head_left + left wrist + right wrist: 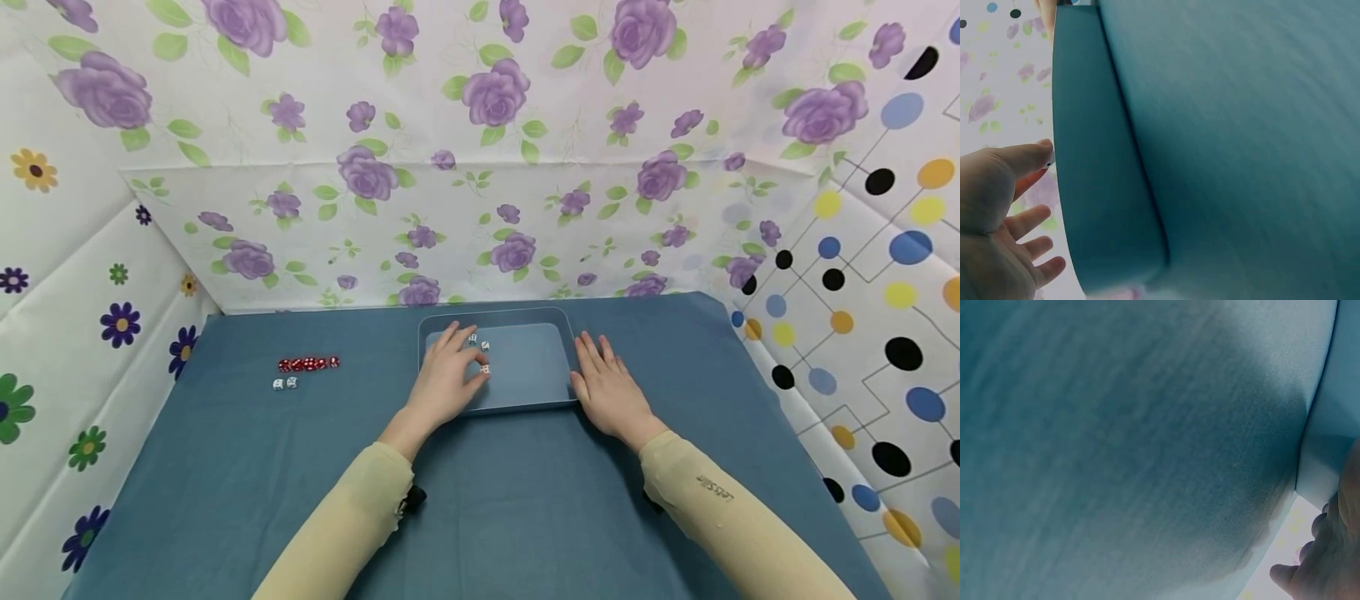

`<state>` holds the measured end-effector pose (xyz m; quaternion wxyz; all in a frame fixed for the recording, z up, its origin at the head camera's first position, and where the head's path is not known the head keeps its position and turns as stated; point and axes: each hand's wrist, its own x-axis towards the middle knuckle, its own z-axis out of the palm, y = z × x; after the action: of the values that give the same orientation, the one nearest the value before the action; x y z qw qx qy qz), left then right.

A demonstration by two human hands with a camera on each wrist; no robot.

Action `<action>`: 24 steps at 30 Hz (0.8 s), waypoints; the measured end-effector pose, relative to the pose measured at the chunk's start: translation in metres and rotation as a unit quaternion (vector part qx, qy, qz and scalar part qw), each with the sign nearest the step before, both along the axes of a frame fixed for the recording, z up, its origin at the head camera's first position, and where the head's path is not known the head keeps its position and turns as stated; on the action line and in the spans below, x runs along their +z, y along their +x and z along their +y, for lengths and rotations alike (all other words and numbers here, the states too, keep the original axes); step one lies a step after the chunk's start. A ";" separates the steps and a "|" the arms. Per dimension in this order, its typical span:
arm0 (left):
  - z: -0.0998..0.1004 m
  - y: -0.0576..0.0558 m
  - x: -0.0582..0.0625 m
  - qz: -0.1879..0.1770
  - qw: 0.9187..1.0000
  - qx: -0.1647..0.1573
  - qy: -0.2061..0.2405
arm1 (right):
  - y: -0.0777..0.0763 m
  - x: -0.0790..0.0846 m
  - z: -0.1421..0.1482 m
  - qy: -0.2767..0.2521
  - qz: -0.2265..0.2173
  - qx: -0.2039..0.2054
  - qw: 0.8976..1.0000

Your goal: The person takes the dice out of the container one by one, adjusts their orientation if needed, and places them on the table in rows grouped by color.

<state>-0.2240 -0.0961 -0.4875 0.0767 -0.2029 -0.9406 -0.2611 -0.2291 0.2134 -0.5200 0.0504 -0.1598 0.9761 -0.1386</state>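
Over the left part of a shallow blue-grey tray (528, 367), my left hand (442, 375) pinches a white die (484, 368) between thumb and index finger. The left wrist view shows a sliver of that die (1050, 161) at the fingertips, with the other fingers spread loosely. Two more white dice, a nearer die (485, 345) and a farther die (472, 339), lie in the tray just beyond the index finger. My right hand (611, 387) rests with straight fingers along the tray's right side. In the right wrist view, the tray's outer wall (1329, 450) is beside that hand.
Left of the tray, a row of several red dice (309, 364) lies on the blue tablecloth (495, 500). In front of that row are two white dice (285, 383) side by side. A flowered curtain (450, 208) hangs behind the table, with patterned sheets at both sides.
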 end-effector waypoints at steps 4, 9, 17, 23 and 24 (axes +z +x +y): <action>-0.017 0.007 -0.001 -0.010 1.000 0.012 0.019 | 0.000 0.000 0.000 0.002 0.002 0.000 1.000; -0.036 0.016 0.001 -0.010 0.999 0.018 0.031 | 0.000 0.000 0.001 0.003 0.001 -0.001 1.000; -0.074 0.024 0.001 -0.007 0.999 0.040 0.013 | 0.000 -0.001 0.001 0.005 0.005 -0.002 1.000; -0.113 0.028 0.000 0.005 0.998 0.063 0.001 | 0.000 -0.001 0.002 0.011 0.003 -0.002 1.000; -0.120 0.028 0.000 0.008 0.998 0.067 -0.001 | 0.000 -0.001 0.002 0.012 0.002 -0.001 1.000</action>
<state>-0.1956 -0.2162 -0.4879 0.1011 -0.1415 -0.9517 -0.2532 -0.2293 0.2150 -0.5210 0.0498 -0.1583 0.9779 -0.1269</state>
